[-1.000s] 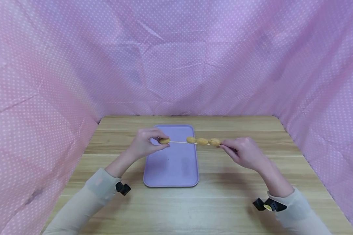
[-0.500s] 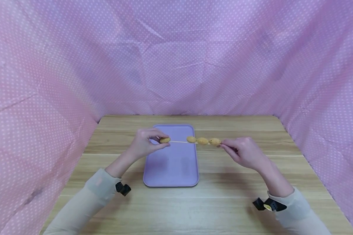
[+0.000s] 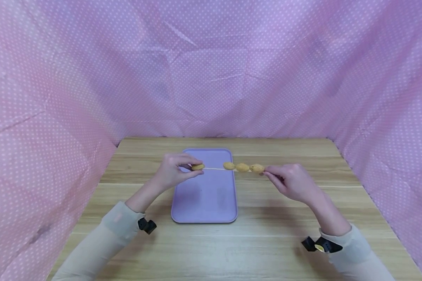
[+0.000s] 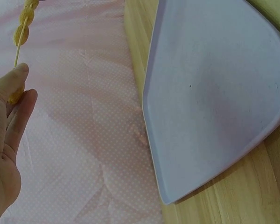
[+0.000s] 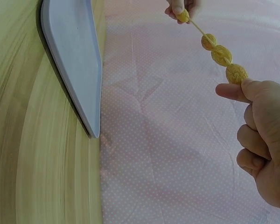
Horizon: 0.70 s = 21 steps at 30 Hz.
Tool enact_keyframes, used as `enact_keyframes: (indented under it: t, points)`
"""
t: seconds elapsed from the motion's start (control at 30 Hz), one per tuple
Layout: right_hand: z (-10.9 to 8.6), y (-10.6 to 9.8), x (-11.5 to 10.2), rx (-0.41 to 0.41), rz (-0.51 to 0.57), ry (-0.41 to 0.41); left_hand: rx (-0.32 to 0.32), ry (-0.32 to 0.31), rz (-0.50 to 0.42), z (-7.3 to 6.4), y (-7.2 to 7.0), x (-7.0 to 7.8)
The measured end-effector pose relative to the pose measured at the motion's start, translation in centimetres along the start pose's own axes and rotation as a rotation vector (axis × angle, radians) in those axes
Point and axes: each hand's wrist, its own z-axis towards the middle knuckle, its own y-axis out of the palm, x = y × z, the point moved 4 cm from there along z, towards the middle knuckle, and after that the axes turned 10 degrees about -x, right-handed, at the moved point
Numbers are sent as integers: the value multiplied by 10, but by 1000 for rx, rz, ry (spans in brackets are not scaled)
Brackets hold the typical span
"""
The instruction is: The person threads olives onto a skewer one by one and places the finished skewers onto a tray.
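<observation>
In the head view a thin wooden skewer (image 3: 213,168) is held level above the table. My left hand (image 3: 174,171) pinches a yellow-brown oval piece, much like a small potato (image 3: 198,167), at the skewer's left end. Three similar pieces sit threaded in a row: a left one (image 3: 228,166), a middle one (image 3: 242,167) and a right one (image 3: 257,168). My right hand (image 3: 293,181) pinches the skewer's right end, hard against the last piece. Bare stick shows between the left piece and the row. The right wrist view shows their wrinkled skins (image 5: 221,55).
Below the hands a purple rectangular tray (image 3: 205,199) lies on the wooden table (image 3: 267,246). Pink dotted cloth (image 3: 211,78) hangs around the back and sides. Each wrist bears a small black camera, such as the left one (image 3: 147,225).
Hardly anything differs. The skewer and its pieces have shifted up very slightly; both hands keep their pinch in about the same place.
</observation>
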Motion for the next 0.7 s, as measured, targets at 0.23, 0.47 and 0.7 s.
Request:
enact_keyframes:
  t: [0.23, 0.47, 0.7]
  points:
    - [0, -2, -3, 26, -22, 20, -29, -64, -80, 2, 0, -1]
    - [2, -3, -6, 47, -35, 4, -68, -171, -190, 3, -2, 1]
    - [4, -2, -7, 61, -47, -18, -74, -116, -176, 6, -4, 5]
